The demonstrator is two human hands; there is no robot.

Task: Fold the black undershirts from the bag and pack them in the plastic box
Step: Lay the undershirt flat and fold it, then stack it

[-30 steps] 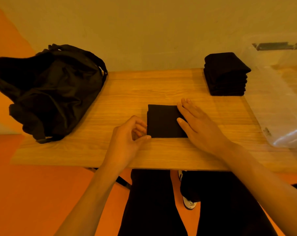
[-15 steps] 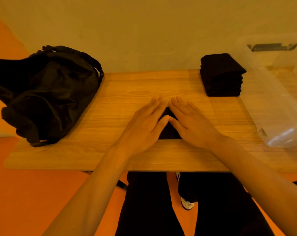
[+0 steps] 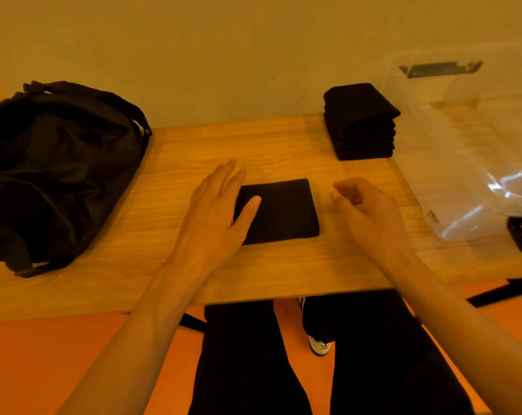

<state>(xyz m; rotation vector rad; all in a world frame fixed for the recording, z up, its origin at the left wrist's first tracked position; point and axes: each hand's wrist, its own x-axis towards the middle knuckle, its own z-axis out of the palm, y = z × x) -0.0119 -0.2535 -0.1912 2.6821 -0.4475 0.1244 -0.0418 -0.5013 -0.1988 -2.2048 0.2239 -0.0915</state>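
At the middle of the frame the folded undershirt (image 3: 279,211) lies on the table (image 3: 193,145), our left hand (image 3: 214,211) flat on its left edge, our right hand (image 3: 370,211) loosely curled and empty beside it, so we should lift both sides evenly toward the stack (image 3: 361,124) at upper right.

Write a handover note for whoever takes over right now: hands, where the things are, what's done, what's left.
Left hand: open and flat, thumb over the left edge of the folded undershirt.
Right hand: loosely curled, empty, right of it.
Stack of folded undershirts sits on the table beside the plastic box; bag at left.
Done: this one is folded.
Left: stack it, check the bag, pack all into the box.
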